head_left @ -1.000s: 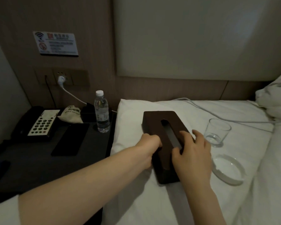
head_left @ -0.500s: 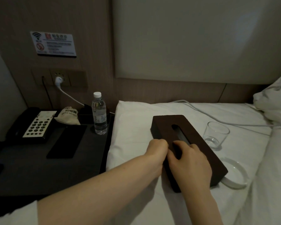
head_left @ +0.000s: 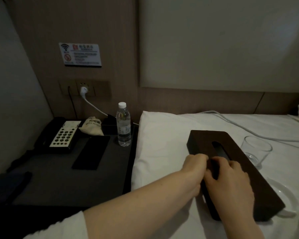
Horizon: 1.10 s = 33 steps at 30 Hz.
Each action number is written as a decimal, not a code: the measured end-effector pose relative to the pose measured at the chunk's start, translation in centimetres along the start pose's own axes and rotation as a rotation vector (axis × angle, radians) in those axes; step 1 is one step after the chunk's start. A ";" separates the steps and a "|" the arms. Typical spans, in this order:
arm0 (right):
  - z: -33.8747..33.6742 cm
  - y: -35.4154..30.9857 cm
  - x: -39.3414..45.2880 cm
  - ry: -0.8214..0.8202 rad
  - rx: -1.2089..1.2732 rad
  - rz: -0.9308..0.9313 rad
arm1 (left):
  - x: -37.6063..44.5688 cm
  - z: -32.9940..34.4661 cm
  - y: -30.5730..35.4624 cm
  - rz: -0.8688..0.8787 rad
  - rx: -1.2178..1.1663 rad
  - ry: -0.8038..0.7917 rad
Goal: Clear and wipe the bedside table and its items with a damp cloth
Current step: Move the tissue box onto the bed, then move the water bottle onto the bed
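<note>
Wooden tissue box (head_left: 245, 171) on bed, glass (head_left: 255, 150) beside

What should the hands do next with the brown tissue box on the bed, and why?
Probably let go of the tissue box and reach for the water bottle. The box lies flat on the bed beside the glass, with both the left hand and right hand on it, while bottle, phone and pouch stand on the bedside table.

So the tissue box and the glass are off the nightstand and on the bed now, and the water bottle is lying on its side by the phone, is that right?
Not quite. The water bottle stands upright on the nightstand, as the head view shows. The tissue box and the glass are indeed on the bed.
</note>
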State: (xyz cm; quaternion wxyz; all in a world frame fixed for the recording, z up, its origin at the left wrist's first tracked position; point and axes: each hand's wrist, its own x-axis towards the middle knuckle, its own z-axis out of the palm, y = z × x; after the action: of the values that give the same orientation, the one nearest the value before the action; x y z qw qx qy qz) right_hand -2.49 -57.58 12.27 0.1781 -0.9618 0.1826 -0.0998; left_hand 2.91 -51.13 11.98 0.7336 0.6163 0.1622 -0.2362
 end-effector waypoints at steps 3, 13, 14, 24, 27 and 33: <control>-0.5 -0.2 0.0 -0.055 -0.040 -0.015 | 0.4 -2.3 1.4 0.027 0.066 0.034; -0.8 0.0 1.2 -0.120 -0.029 -0.162 | 6.7 -16.6 14.6 0.509 0.302 0.707; -0.7 0.1 1.3 -0.115 -0.034 -0.186 | 7.0 -17.9 15.1 0.511 0.330 0.758; 1.4 -0.2 0.8 0.016 -0.035 -0.252 | 12.1 -23.8 14.9 0.309 0.405 0.591; 2.0 0.2 0.7 0.039 -0.031 -0.245 | 13.4 -23.1 14.2 0.301 0.412 0.579; 2.2 0.5 0.8 0.034 -0.013 -0.256 | 15.3 -23.6 13.3 0.361 0.444 0.594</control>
State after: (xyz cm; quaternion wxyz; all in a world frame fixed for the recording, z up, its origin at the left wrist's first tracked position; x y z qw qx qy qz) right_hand -1.31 -57.64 10.14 0.1545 -0.9765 0.0620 -0.1368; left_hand 24.20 -28.54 10.51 0.5336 0.8195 0.2015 0.0552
